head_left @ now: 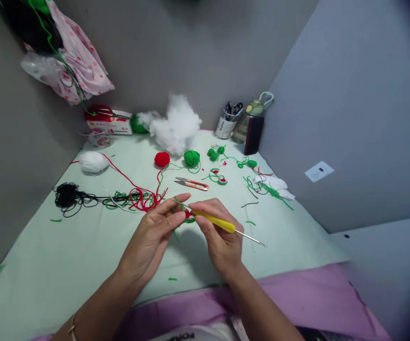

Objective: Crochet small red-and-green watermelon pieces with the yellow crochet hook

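Observation:
My right hand [222, 232] grips a crochet hook [222, 223] by its yellow handle, the metal shaft sticking out at the lower right. Between thumb and fingers, my left hand [155, 229] pinches a small red and green crochet piece [190, 216]. Green yarn [178, 203] runs over the left fingers, and the hook's front tip meets it there. Part of the piece is hidden behind the fingers. Just beyond the hands lie orange-handled thread snips [192, 183] and a tangle of red yarn [148, 199].
White stuffing [176, 123] is heaped at the back, near a red yarn ball [162, 159] and a green yarn ball [191, 158]. Black yarn [67, 196] and a white yarn ball [93, 162] lie left. A pen cup [225, 127], bottle [240, 129] and phone [254, 136] stand back right.

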`<state>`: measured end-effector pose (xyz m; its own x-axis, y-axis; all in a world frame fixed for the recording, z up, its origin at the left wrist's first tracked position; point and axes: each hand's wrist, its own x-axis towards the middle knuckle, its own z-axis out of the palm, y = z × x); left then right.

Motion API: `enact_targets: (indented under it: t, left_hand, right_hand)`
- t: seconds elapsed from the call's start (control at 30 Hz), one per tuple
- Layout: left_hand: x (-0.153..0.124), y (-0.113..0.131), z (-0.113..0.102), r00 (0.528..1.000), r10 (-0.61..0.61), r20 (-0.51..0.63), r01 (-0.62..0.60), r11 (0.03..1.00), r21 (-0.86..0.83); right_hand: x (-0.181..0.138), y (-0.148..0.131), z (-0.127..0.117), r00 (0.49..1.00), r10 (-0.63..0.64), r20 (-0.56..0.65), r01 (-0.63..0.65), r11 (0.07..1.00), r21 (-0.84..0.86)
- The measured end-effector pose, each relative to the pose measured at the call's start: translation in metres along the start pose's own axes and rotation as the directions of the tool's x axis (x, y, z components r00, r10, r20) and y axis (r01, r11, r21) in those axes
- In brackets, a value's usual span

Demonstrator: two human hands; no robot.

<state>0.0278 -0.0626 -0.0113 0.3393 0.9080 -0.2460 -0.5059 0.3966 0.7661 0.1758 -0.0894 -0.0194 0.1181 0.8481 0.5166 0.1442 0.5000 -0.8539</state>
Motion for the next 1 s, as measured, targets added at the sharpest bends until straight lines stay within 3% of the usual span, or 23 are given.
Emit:
enact_targets:
  t: [0.23,0.5,0.6,0.7,0.8,0.9,1.0]
  left_hand:
    - [-0.003,-0.001,0.001,1.0,0.012,0.0,-0.012,0.997,0.072]
    - [0.0,-0.005,0.002,0.991,0.115,-0.073,-0.105,0.986,0.127]
    - [0.0,-0.008,0.003,0.987,0.131,-0.09,-0.119,0.984,0.13]
    - [0.0,-0.01,0.004,0.987,0.134,-0.093,-0.126,0.988,0.092]
    - [0.001,-0.011,0.004,0.995,0.071,-0.069,-0.072,0.997,-0.006]
    - [0.003,-0.009,0.003,0.998,-0.047,-0.028,0.044,0.994,-0.1]
    - [0.005,-0.005,0.002,0.995,-0.101,-0.014,0.099,0.988,-0.115]
  right_hand:
    - [0.0,0.008,-0.003,0.963,0.269,0.018,-0.263,0.92,0.29]
    - [0.001,0.011,-0.003,0.948,0.317,0.023,-0.307,0.895,0.323]
    - [0.001,0.007,-0.002,0.964,0.267,-0.007,-0.261,0.946,0.194]
    - [-0.005,0.01,-0.001,1.0,0.018,0.004,-0.018,0.994,-0.108]
    - [-0.015,0.018,0.0,0.977,-0.197,0.085,0.214,0.907,-0.362]
    - [-0.018,0.019,0.002,0.979,-0.203,0.033,0.204,0.931,-0.303]
    - [-0.01,0.012,0.002,1.0,-0.021,-0.001,0.021,1.0,-0.021]
